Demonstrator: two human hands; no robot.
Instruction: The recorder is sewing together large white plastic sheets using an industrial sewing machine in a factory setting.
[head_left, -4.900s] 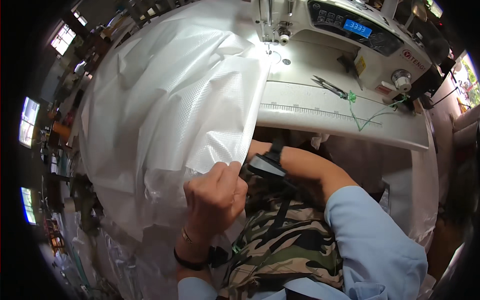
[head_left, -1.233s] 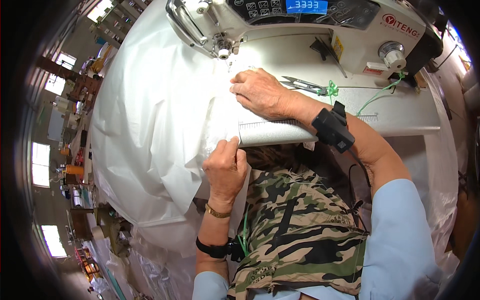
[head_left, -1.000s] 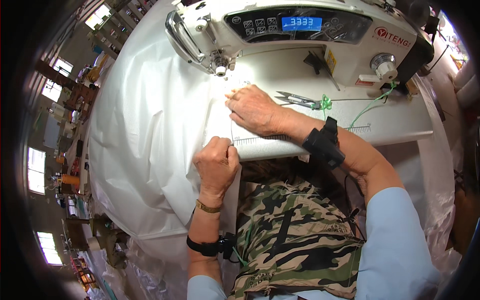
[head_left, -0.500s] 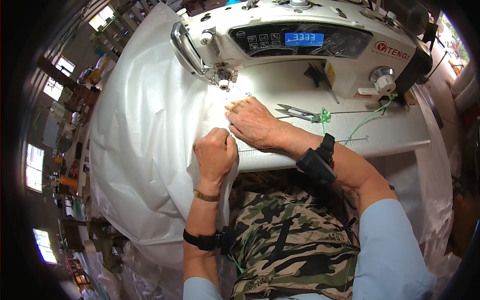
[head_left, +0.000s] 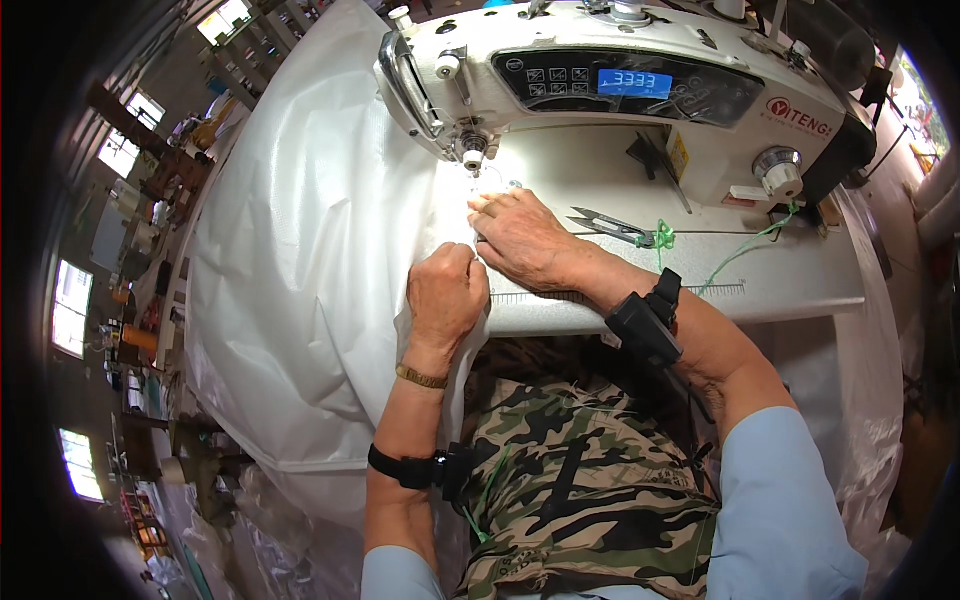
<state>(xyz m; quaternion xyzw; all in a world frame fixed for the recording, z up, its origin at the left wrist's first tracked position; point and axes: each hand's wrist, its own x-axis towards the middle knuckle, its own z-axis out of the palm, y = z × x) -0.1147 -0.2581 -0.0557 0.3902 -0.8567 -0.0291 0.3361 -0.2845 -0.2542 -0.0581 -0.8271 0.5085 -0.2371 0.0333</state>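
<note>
A large sheet of white plastic-like fabric (head_left: 290, 290) drapes over the left of the sewing machine bed (head_left: 590, 175) and hangs down in folds. My left hand (head_left: 445, 293) is closed on the fabric's right edge, its fingers curled under out of sight. Just beyond it, my right hand (head_left: 522, 238) bends over the same edge close in front of the needle area, thumb towards my left hand. Its fingertips press on the fabric; glare washes out that spot. The needle head of the white sewing machine (head_left: 473, 155) stands just past my right fingers.
Thread snips (head_left: 610, 226) with green cord lie on the bed right of my right hand; the cord runs to the machine's knob (head_left: 778, 172). A black tool (head_left: 655, 165) lies farther back. A ruler strip (head_left: 540, 297) marks the front edge. Camouflage cloth (head_left: 590, 480) covers my lap.
The whole view has shifted slightly, so machine and hands appear a little farther right and lower. Both hands keep nearly the same grip and place on the fabric.
</note>
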